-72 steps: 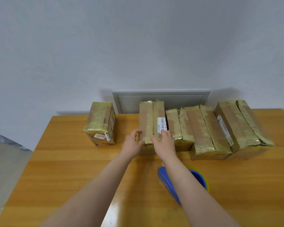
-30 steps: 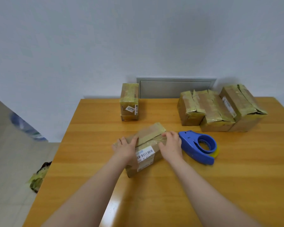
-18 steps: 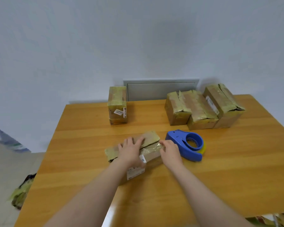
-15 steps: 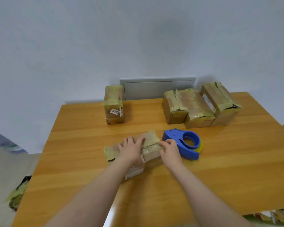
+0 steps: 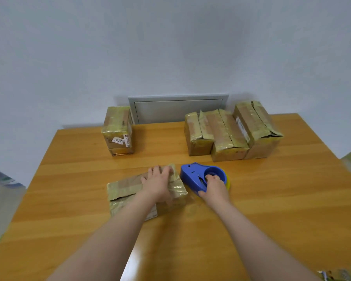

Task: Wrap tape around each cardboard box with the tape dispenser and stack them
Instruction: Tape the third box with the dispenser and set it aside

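Wrapping is only about to begin on the cardboard box (image 5: 128, 189) lying flat mid-table. The left hand (image 5: 157, 184) lies on its top with fingers spread and fairly straight, pinning it. The right hand (image 5: 215, 189) has its fingers hooked into the ring of the blue tape dispenser (image 5: 193, 176), just beside the box and still resting on the table (image 5: 292, 199). No tape is drawn out yet. Nothing is stacked: a lone box (image 5: 118, 128) stands back left, and three boxes (image 5: 229, 134) sit side by side back right (all carry old yellowish tape, so which are finished I cannot tell). A grey wall panel (image 5: 178, 108) sits behind; nothing blocks the dispenser's path to the box
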